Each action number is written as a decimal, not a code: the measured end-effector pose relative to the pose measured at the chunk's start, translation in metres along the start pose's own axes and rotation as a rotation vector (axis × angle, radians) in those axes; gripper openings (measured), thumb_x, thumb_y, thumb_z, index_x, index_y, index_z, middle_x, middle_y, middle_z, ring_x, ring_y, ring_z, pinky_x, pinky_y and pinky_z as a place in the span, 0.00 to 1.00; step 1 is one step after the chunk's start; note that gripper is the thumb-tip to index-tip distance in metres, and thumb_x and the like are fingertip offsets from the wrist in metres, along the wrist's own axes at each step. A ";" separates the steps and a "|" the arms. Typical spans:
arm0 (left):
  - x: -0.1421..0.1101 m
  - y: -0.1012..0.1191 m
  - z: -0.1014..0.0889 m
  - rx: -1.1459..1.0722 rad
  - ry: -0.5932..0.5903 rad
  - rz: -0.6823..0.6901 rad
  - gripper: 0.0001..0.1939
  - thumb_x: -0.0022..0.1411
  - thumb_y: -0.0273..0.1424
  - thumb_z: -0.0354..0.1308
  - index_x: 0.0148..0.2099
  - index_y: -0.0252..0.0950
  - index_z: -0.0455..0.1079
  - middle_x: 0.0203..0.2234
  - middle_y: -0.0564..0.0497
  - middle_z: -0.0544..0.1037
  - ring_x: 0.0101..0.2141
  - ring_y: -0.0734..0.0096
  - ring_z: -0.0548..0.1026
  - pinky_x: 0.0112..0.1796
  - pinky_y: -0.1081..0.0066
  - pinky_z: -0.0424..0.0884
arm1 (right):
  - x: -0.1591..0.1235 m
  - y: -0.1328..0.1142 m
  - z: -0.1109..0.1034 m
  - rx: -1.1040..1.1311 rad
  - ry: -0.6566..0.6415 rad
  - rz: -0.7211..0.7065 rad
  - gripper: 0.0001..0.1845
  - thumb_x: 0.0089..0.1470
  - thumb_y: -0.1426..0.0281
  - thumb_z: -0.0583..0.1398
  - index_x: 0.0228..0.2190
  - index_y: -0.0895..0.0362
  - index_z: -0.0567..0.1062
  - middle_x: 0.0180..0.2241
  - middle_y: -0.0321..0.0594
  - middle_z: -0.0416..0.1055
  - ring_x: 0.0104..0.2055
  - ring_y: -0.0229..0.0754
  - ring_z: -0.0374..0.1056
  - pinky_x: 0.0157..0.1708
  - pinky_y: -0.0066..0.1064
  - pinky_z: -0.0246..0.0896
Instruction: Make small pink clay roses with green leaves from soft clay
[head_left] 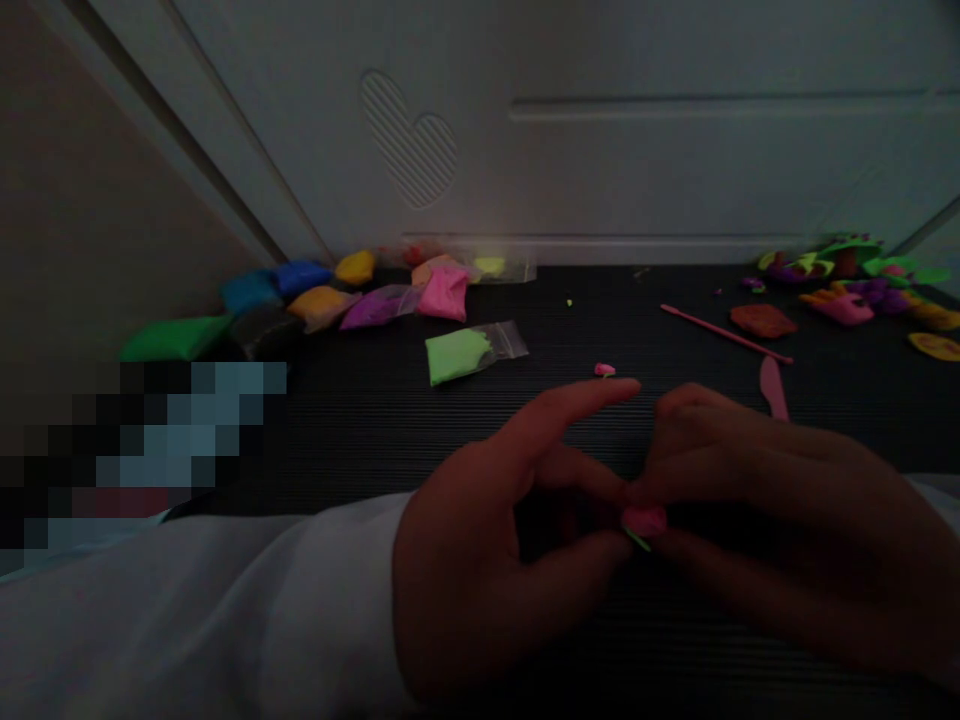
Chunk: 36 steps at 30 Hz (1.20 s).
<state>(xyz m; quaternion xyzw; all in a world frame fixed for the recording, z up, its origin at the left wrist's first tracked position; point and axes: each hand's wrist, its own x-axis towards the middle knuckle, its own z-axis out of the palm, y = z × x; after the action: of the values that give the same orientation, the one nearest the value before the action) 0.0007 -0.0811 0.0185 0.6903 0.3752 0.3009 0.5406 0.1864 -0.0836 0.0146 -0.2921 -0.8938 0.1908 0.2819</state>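
Observation:
In dim light both my hands meet low in the middle of the head view, above a dark ribbed mat (pixel 375 420). My left hand (pixel 487 540) pinches a small pink clay piece (pixel 645 520) with thumb and middle finger, its index finger stretched out. My right hand (pixel 780 500) has its fingers curled onto the same pink piece from the right. A thin green sliver shows just under the pink piece. White sleeves cover both forearms.
Several bags of coloured clay (pixel 442 292) lie at the back left, with a green bag (pixel 459 354) nearer. A pink stick (pixel 724 333), a pink plastic knife (pixel 773 387), a tiny pink crumb (pixel 604 370) and finished clay shapes (pixel 847 285) lie to the right. A white panelled wall stands behind.

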 end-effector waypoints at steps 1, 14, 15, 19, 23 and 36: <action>0.000 0.000 0.000 -0.004 0.006 -0.001 0.30 0.46 0.23 0.56 0.52 0.44 0.55 0.26 0.56 0.75 0.23 0.78 0.70 0.27 0.78 0.65 | 0.000 0.000 0.000 0.000 0.004 0.000 0.10 0.43 0.77 0.56 0.32 0.57 0.67 0.26 0.34 0.67 0.29 0.32 0.62 0.31 0.28 0.56; -0.001 -0.002 0.002 -0.027 -0.019 0.017 0.29 0.48 0.21 0.55 0.52 0.42 0.55 0.28 0.54 0.75 0.26 0.76 0.71 0.26 0.78 0.65 | -0.003 0.002 0.000 0.026 0.011 -0.043 0.15 0.42 0.78 0.57 0.36 0.57 0.66 0.29 0.35 0.67 0.30 0.33 0.62 0.33 0.30 0.56; -0.002 -0.002 0.002 -0.028 -0.023 0.017 0.28 0.48 0.21 0.55 0.52 0.42 0.55 0.28 0.54 0.75 0.26 0.76 0.71 0.27 0.78 0.65 | -0.003 0.003 0.000 0.030 0.010 -0.049 0.15 0.42 0.78 0.57 0.36 0.57 0.66 0.29 0.35 0.67 0.30 0.33 0.62 0.33 0.30 0.56; -0.001 -0.003 0.002 -0.026 -0.042 0.031 0.27 0.49 0.22 0.55 0.51 0.42 0.55 0.27 0.54 0.75 0.27 0.75 0.72 0.27 0.78 0.65 | -0.003 0.003 -0.001 0.023 0.008 -0.054 0.15 0.43 0.78 0.57 0.36 0.57 0.67 0.28 0.35 0.67 0.29 0.33 0.62 0.32 0.30 0.56; 0.000 -0.003 0.002 -0.009 -0.052 0.055 0.25 0.50 0.23 0.55 0.50 0.42 0.57 0.26 0.55 0.75 0.28 0.75 0.72 0.28 0.77 0.65 | -0.002 0.001 0.000 0.008 0.007 -0.057 0.14 0.43 0.78 0.57 0.35 0.57 0.67 0.28 0.35 0.68 0.29 0.33 0.62 0.32 0.30 0.57; 0.002 -0.002 0.000 -0.118 -0.079 -0.009 0.23 0.51 0.23 0.53 0.50 0.42 0.58 0.28 0.54 0.74 0.29 0.74 0.72 0.30 0.76 0.65 | 0.000 0.001 0.000 -0.024 0.034 -0.018 0.10 0.43 0.74 0.58 0.32 0.56 0.67 0.26 0.34 0.68 0.28 0.33 0.63 0.32 0.28 0.58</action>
<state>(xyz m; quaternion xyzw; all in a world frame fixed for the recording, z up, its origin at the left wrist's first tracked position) 0.0015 -0.0795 0.0164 0.6668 0.3382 0.2927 0.5961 0.1865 -0.0827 0.0142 -0.2908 -0.8936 0.1723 0.2953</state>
